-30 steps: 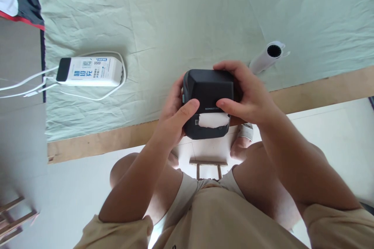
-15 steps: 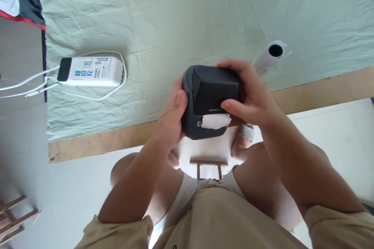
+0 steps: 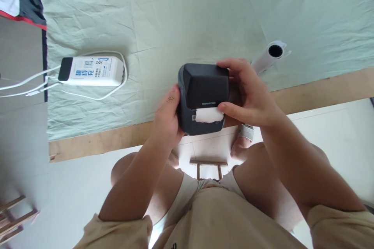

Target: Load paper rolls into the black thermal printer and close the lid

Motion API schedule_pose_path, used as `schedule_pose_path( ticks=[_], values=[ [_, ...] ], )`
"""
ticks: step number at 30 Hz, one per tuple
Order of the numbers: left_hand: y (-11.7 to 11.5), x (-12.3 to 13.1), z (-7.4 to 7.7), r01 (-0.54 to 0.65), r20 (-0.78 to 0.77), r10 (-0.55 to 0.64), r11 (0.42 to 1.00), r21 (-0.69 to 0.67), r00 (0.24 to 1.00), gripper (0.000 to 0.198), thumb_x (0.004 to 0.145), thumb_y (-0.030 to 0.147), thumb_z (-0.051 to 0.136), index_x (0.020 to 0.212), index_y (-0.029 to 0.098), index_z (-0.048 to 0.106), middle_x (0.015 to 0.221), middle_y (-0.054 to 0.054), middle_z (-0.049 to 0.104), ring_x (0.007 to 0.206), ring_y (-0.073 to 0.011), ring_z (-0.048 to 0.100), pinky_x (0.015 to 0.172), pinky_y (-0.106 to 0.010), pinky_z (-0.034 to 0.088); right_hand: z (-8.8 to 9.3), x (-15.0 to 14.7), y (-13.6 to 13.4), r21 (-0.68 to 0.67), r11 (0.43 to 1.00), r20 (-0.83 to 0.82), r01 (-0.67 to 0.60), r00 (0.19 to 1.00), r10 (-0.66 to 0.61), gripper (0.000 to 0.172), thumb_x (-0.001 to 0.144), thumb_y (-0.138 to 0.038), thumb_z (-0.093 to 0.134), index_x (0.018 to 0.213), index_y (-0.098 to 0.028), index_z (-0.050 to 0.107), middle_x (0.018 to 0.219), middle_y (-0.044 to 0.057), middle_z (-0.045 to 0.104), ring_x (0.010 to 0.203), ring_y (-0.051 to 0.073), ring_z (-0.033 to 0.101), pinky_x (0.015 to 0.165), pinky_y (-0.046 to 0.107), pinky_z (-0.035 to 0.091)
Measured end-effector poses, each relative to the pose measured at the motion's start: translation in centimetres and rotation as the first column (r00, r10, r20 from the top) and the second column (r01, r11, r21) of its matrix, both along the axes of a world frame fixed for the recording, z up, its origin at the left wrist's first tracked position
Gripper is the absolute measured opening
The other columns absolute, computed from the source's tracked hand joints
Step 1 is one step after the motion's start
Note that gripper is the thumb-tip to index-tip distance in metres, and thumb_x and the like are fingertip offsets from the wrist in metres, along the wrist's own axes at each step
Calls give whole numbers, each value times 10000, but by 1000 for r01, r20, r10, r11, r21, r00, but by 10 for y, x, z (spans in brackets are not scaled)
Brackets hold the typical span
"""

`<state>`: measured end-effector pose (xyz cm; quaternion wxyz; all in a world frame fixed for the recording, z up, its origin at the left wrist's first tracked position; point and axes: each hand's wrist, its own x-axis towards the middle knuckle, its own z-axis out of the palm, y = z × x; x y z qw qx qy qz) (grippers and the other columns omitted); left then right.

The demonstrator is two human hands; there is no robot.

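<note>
I hold a small dark grey label printer (image 3: pixel 204 93) in front of me, over the bed's edge. A strip of white paper (image 3: pixel 208 115) sticks out of its front slot. My left hand (image 3: pixel 166 118) grips the printer's left side, fingers wrapped behind it. My right hand (image 3: pixel 248 93) clasps the right side, its thumb lying on the front next to the paper strip and its fingers curled over the top.
A white paper roll (image 3: pixel 267 57) lies on the pale green sheet (image 3: pixel 175 19) just right of the printer. A white power bank (image 3: pixel 90 71) with white cables (image 3: pixel 26 83) lies at the left. The wooden bed edge (image 3: pixel 321 89) runs below. My knees and a stool are underneath.
The printer has shifted slightly left and up. My left thumb has come off the printer's front and now rests along its left side.
</note>
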<state>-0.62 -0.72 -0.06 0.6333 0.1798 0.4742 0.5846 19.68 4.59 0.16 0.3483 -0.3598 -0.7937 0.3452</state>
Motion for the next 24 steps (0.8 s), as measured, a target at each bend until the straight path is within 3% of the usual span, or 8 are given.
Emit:
schedule_pose_path(
  ticks=[2,4,8,11,15,17,20,24],
  values=[
    [1,0,1,-3,3,3,1000,2,1000,304,1025,427,630,845,209,740,727,29,753,738,-168,799,701,-269,679,3,0,1,119,990,18,77,997,-80,555,884,-573,745,1365,-349,582,1323,97,649,1120,287,685,875,470,640],
    [1,0,1,-8,8,8,1000,4,1000,277,1016,397,648,845,209,757,719,40,752,656,-128,762,650,-229,658,7,-1,0,280,947,-15,158,987,-160,478,845,-568,809,1227,-320,664,981,39,684,833,208,677,708,384,613],
    [2,0,-1,25,19,-25,1000,15,999,240,997,407,668,896,217,776,762,28,774,642,-132,744,555,-225,616,14,-7,-6,398,872,-163,284,958,-238,194,915,-440,779,1020,-300,695,520,-108,489,439,90,490,459,268,416],
    [2,0,-1,-3,7,3,1000,6,1000,222,992,358,688,831,220,752,729,46,747,635,-98,722,588,-188,602,17,-11,-10,341,854,-248,394,914,-323,102,995,-381,682,998,-280,676,530,-103,596,450,110,584,426,276,379],
    [2,2,4,-23,-42,21,997,-68,999,275,1009,339,660,768,215,709,679,50,709,654,-99,727,685,-199,624,21,-16,-12,289,843,-259,455,884,-389,137,966,-326,696,897,-261,596,754,-58,760,521,107,631,449,273,407],
    [2,3,8,13,-60,-18,996,-86,998,293,999,385,670,761,216,694,655,43,693,687,-129,747,698,-232,632,25,-18,-13,332,850,-133,408,913,-386,114,939,-240,696,875,-261,604,858,-55,795,565,100,647,495,273,449],
    [2,4,10,66,-65,-71,995,-75,995,303,961,443,713,762,216,685,660,20,702,811,-179,783,729,-258,638,33,-20,-15,416,860,118,296,920,-373,106,896,-159,681,866,-261,678,719,-61,741,544,104,605,507,281,405],
    [2,4,12,110,-42,-112,993,-50,993,315,936,490,729,795,211,693,773,-14,765,976,-229,797,792,-291,652,44,-22,-15,329,935,454,132,846,-279,198,889,-251,653,1061,-256,751,683,-32,708,548,149,583,496,296,317]
  ],
)
